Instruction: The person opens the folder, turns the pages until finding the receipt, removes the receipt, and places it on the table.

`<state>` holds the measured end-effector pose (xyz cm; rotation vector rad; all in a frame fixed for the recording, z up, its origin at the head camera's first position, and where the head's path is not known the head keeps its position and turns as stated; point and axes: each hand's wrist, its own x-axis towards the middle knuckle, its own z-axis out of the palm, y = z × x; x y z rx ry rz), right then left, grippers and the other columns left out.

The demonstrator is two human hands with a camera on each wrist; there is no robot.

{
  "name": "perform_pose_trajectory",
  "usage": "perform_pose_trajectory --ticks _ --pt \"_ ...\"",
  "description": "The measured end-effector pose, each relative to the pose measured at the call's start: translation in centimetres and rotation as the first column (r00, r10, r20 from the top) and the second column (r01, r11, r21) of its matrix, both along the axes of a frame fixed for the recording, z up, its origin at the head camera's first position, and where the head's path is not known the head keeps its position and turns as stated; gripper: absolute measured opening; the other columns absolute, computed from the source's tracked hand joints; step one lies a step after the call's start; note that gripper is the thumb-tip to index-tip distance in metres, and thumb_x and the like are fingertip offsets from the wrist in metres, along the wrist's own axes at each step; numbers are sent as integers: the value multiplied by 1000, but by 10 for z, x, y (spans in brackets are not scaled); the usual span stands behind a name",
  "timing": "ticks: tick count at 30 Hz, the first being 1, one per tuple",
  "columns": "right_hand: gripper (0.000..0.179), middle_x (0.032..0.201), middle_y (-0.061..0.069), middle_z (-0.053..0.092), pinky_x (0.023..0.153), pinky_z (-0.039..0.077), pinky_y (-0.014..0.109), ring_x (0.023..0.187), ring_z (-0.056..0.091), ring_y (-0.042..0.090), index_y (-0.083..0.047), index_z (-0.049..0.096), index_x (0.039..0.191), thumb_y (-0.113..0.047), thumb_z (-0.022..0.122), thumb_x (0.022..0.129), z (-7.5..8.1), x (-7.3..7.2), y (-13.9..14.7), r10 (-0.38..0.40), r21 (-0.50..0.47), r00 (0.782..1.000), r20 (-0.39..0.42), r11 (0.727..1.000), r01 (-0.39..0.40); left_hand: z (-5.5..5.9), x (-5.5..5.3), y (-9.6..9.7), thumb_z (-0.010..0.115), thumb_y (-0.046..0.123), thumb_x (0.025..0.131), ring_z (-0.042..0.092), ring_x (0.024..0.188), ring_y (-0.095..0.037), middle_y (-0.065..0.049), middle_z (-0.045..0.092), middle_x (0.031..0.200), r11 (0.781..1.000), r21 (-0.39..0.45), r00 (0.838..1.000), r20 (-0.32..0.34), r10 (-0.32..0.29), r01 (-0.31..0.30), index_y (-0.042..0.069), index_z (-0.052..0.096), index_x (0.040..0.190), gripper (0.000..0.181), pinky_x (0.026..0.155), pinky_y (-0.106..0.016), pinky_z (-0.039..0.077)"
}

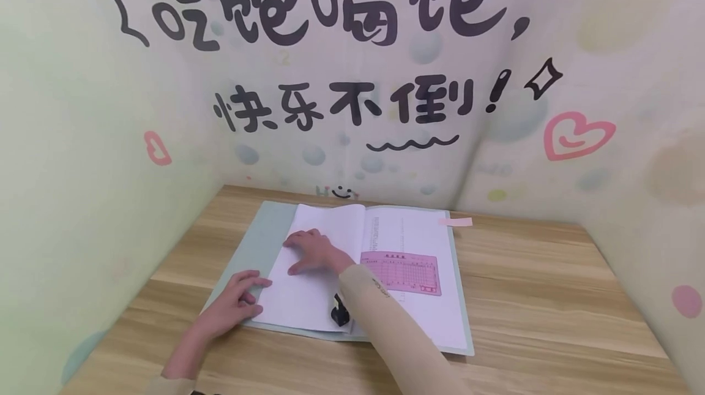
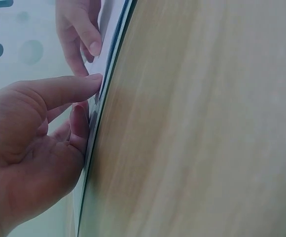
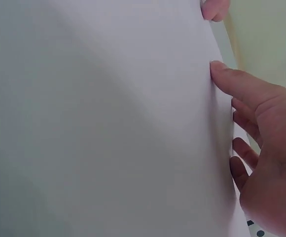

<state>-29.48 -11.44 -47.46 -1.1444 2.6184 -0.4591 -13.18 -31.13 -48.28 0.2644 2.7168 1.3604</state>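
Note:
An open booklet with a pale green cover (image 1: 264,239) lies on the table. Over its left side is a blank white page (image 1: 297,306); the right-hand page (image 1: 421,327) carries faint printed lines. Flat on that right page is a pink printed form (image 1: 424,275), partly behind the right sleeve. My right hand (image 1: 316,251) rests on the left page with fingers spread, its fingertips on the paper. At the booklet's lower left, my left hand (image 1: 234,300) touches the page's edge with relaxed fingers, thumb at the edge in the left wrist view.
A small pink paper tab (image 1: 459,221) sticks out past the booklet's upper right edge. Below the right wrist hangs a small black device (image 1: 339,312). The wooden table (image 1: 540,291) meets walls printed with lettering at its back and sides.

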Motion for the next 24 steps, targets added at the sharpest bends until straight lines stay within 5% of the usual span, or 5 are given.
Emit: perform_pose_trajectory --ticks 5,12,17,24 --pt "60 153 -3 47 114 36 42 139 41 25 -23 53 141 -40 73 87 5 1 2 22 10 1000 -11 1000 -22 0 0 2 70 10 86 51 93 -10 -29 28 148 1000 -8 1000 -4 8 -8 5 58 130 45 77 -19 47" --pt "57 144 1 56 118 32 30 138 46 17 -16 55 139 -30 74 88 3 -5 10 6 -126 996 92 992 6 3 1 5 70 7 86 50 91 -10 -29 29 148 1000 -14 1000 11 20 -20 5 59 128 44 76 -19 47" --pt "52 144 0 55 119 33 33 138 46 17 -18 57 137 -27 73 89 13 -1 15 -31 -186 991 131 981 56 2 -1 6 70 8 86 50 92 -12 -27 29 149 999 -24 999 28 23 -22 7 60 128 43 78 -19 47" --pt "50 144 -6 54 113 41 39 133 50 18 -25 56 138 -30 72 90 31 9 42 -108 -352 965 239 917 190 3 2 8 71 7 85 51 92 -14 -27 31 147 999 -21 999 14 35 -34 6 61 127 43 77 -19 47"
